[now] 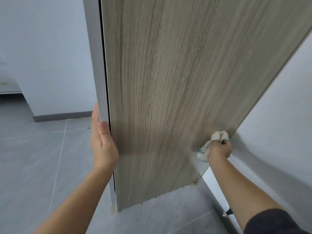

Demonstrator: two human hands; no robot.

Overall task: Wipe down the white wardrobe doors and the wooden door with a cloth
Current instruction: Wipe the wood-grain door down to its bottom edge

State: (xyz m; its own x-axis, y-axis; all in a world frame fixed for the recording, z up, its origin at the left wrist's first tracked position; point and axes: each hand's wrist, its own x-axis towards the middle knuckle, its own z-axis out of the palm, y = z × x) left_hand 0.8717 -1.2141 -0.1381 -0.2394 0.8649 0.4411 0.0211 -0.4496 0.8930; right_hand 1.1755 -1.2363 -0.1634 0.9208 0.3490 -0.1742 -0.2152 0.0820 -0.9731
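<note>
Where the frame begins at the far left, a pale cabinet (8, 86) is cut off by the edge. Whether it belongs to the white wardrobe cannot be told, and no wardrobe doors show plainly anywhere.

Next comes the grey tiled floor (33, 157), and then the left hand (103, 146). It clasps the free edge of the wooden door (168, 81). The thumb lies on the near face and the fingers (95, 115) run straight and together up the far side. Most of their length is hidden behind the edge. This grip likely steadies the open door so that it does not swing under the wiping pressure.

Across the panel, low down near the hinge side, the right hand (219, 150) has its fingers curled round a bunched cream cloth (217, 135) with a blue trim. The hand presses the cloth against the wood just beside the white wall (278, 115). The fingertips are buried in the cloth and cannot be seen. Motion blur softens the hand and the grain around it.

At the bottom right, a small metal fitting (225, 214) sits by the skirting. It may be a door stop, but it is too small to tell. The door's top and its handle lie out of frame.
</note>
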